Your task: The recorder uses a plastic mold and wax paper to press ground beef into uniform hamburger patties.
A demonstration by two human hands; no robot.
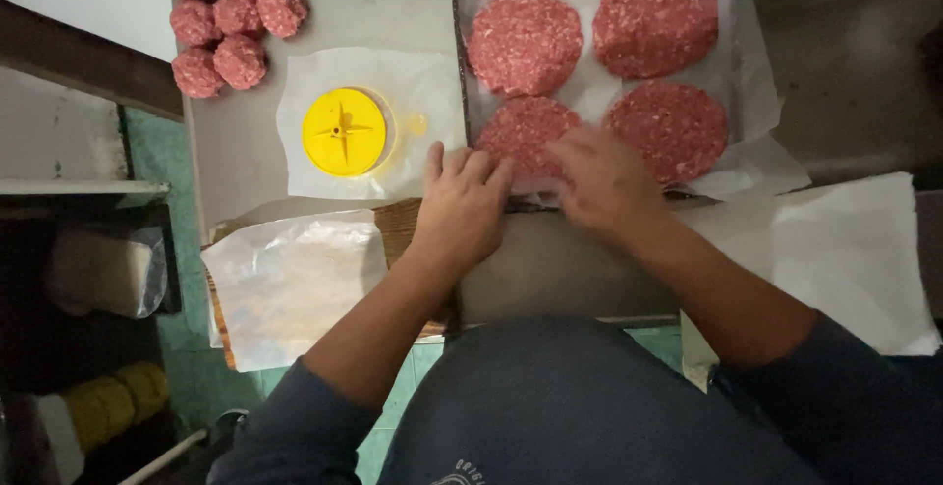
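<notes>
Both hands at the near edge of the tray [462, 72], over the closest left patty [526, 131]. Left hand [462, 205] lies palm down, fingers together and extended, tips touching the patty's near rim and the paper liner [751, 156]. Right hand [604, 185] is blurred, fingers bent down onto the same patty's right side; can't tell whether it pinches paper or meat. That patty sits on the liner in the tray's front row, just beside a second patty [673, 126]; more patties [589, 28] lie behind. Yellow round press [344, 131] sits on a paper sheet [422, 82] left of the tray, just apart from the left hand. Meat balls [231, 18] are clustered at the far left of the counter. Clear wrap stack [290, 284] lies under the left forearm, another white sheet [845, 249] beside the right forearm.
</notes>
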